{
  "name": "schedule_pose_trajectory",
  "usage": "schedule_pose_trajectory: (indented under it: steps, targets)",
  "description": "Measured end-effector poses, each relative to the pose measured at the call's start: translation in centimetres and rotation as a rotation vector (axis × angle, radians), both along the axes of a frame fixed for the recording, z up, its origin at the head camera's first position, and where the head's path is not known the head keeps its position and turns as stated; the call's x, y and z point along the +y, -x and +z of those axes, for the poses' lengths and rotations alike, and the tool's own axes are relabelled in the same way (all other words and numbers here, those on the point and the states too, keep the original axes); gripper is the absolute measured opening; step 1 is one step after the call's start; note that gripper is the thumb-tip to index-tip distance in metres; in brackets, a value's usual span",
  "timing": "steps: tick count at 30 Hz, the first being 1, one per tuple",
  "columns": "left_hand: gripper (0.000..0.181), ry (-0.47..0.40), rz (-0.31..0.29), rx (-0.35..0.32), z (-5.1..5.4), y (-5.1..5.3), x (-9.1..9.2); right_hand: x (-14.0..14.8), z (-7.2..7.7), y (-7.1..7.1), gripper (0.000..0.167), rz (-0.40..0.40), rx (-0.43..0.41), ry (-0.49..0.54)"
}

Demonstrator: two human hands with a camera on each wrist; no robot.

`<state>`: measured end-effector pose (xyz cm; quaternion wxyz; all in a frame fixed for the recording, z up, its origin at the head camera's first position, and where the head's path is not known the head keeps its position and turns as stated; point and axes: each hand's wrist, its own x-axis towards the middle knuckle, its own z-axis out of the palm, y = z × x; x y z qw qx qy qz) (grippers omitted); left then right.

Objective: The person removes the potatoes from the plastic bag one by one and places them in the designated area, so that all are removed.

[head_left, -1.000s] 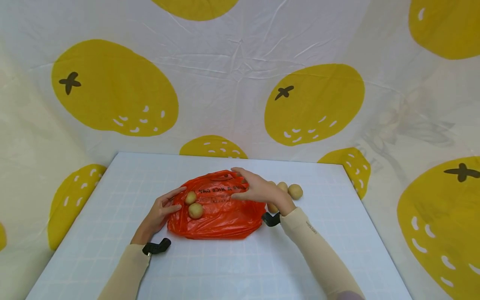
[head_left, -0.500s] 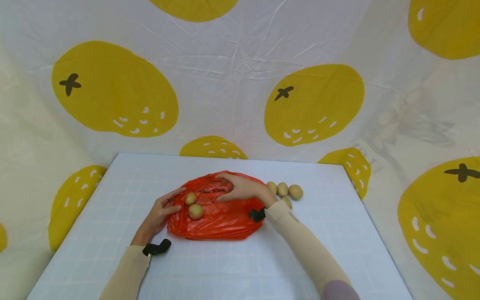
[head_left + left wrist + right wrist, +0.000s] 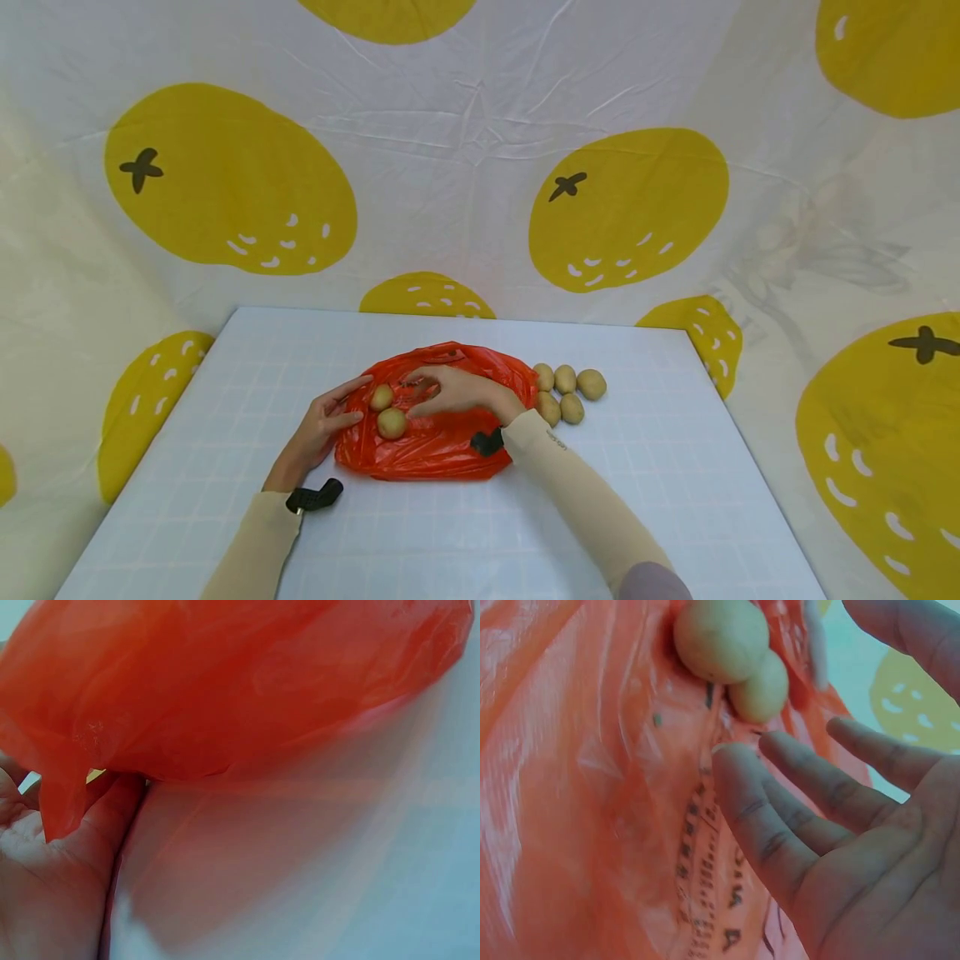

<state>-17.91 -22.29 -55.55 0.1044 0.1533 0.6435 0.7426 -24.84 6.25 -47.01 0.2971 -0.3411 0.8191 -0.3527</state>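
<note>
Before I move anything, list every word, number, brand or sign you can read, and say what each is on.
"A": printed in dark ink on the red plastic bag.
Remaining bag print: too blurred to read, and the right hand partly covers it in the head view.
Lettering on the right beige sleeve: too small to read.
No readable number or brand anywhere.

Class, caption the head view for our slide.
Right hand near two potatoes on a red bag, left hand at its edge, five potatoes alongside.
</note>
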Motion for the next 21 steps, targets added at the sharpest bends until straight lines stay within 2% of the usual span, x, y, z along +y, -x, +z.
schedule_pose_trajectory:
  steps: [7,15,21]
  targets:
    - [0.063,0.005,0.0,0.003,-0.2,0.1,-0.1,-1.1,-1.0,-0.1,0.057,-0.005,0.031,-0.032]
    - [0.063,0.013,0.004,0.004,-0.4,0.0,-0.2,-2.4,-1.2,-0.5,0.055,0.004,0.016,-0.084]
    - [0.063,0.022,0.01,0.009,-0.4,0.1,-0.2,-2.9,-1.7,-0.5,0.052,0.022,-0.003,-0.077]
